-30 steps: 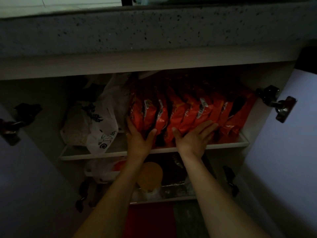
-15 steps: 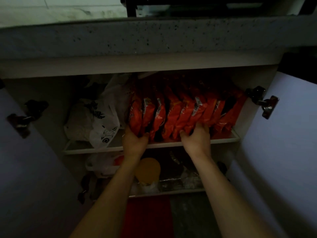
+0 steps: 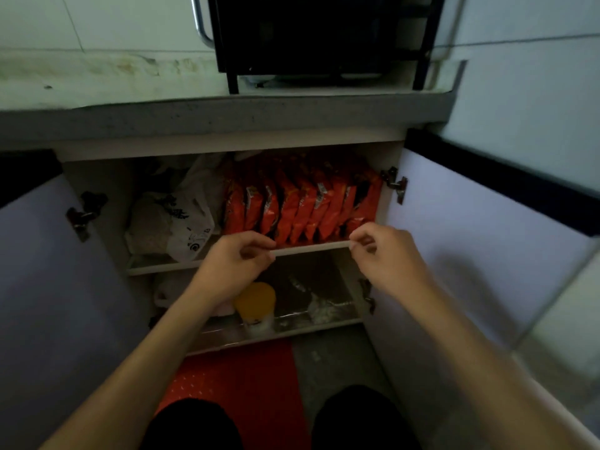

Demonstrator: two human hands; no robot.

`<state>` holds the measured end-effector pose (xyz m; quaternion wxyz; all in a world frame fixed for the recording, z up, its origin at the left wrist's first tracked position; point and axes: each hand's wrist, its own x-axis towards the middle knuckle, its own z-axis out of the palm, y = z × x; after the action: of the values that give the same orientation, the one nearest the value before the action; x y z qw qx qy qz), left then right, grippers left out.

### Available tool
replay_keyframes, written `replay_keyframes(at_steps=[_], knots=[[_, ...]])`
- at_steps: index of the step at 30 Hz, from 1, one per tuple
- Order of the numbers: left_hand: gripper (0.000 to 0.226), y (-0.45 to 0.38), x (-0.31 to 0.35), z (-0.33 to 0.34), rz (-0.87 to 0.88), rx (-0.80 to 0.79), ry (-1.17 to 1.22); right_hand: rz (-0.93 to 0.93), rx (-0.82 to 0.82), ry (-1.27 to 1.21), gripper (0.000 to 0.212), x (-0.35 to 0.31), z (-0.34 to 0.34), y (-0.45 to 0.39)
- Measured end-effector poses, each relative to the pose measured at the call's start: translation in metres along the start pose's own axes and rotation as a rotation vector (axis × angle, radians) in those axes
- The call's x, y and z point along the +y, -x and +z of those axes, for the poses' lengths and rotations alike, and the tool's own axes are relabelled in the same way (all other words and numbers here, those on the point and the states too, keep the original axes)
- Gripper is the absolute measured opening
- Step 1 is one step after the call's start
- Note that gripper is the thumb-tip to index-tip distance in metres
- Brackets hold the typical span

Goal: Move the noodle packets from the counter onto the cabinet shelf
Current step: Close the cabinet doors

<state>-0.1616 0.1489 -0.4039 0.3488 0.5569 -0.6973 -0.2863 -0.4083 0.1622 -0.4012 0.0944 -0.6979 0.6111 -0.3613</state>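
Both hands have drawn back from the row of packets they were pressing a moment ago, and the view has lifted to take in more of the worktop. Now the left hand and the right hand hang in front of the white shelf edge, fingers loosely curled, gripping nothing; whether the fingertips brush the edge I cannot tell.

Just beyond and above them, the orange-red foil noodle packets stand upright in a tight row on the upper cabinet shelf, filling its right half up to the side wall. They lie between the two hands in line, close but apart from them.

Left of the row sits a crumpled white plastic bag with black print. Below, a jar with a yellow lid stands on the lower shelf beside clear wrapped items. Both pale cabinet doors hang open. Above, the grey speckled stone worktop carries a black metal rack; no packet shows on the visible part of it.

The placing looks finished. To end it well, I would judge the row should be checked for leaning packets near the front lip, and the hands pulled straight out so nothing is dragged off the shelf.
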Motion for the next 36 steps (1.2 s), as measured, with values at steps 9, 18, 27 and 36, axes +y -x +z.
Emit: replay_keyframes(at_steps=[9, 18, 27, 36], knots=[[0.015, 0.017, 0.099, 0.023, 0.221, -0.108, -0.092, -0.05, 0.11, 0.669, 0.034, -0.026, -0.124, 0.038], [0.01, 0.027, 0.149, 0.022, 0.287, -0.128, -0.036, 0.301, 0.059, 0.964, 0.051, -0.013, -0.159, 0.023], [0.009, 0.03, 0.123, -0.012, 0.147, -0.03, 0.091, 0.029, 0.15, 0.376, 0.014, -0.057, -0.138, 0.035], [0.01, 0.025, 0.088, -0.048, 0.001, 0.1, 0.178, -0.151, 0.401, -0.023, 0.067, -0.065, -0.058, 0.007]])
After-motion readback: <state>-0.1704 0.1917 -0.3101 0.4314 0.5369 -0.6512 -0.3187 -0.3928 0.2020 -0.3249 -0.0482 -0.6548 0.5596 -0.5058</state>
